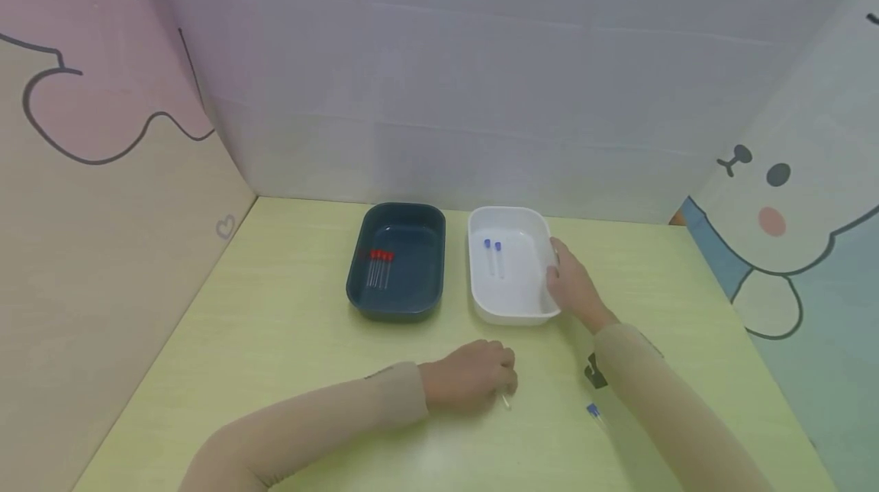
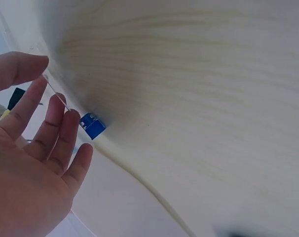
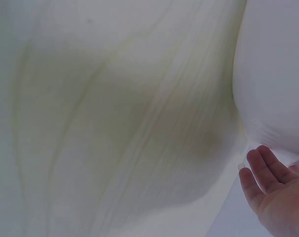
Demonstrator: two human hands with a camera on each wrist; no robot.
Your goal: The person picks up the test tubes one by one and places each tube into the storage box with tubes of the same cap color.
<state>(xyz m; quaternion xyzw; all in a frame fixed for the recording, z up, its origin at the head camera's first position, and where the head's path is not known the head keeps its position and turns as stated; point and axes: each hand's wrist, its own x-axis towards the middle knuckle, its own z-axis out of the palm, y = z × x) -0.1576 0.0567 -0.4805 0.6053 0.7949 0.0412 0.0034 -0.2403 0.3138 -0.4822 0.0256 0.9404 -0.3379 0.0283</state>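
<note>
My left hand (image 1: 470,375), at seven o'clock from the white tray (image 1: 516,317), pinches a blue-capped tube (image 2: 93,127) between thumb and forefinger. My right hand (image 1: 575,286) is at the tray's three-o'clock rim; I cannot tell its grip. Another blue-capped tube (image 1: 594,410) lies at five o'clock.

The pale yellow table (image 1: 288,286) bears a dark tray (image 1: 417,263), a white tray (image 1: 527,271) and, apparently, a blue-capped tube (image 1: 593,409).

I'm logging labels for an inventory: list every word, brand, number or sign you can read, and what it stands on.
No words, brands or numbers can be read.
Left wall: a printed heart outline.
Left sleeve, right sleeve: dark marks, too small to read.
Blue-capped tubes, red-capped tubes, white tray: no lettering visible.
</note>
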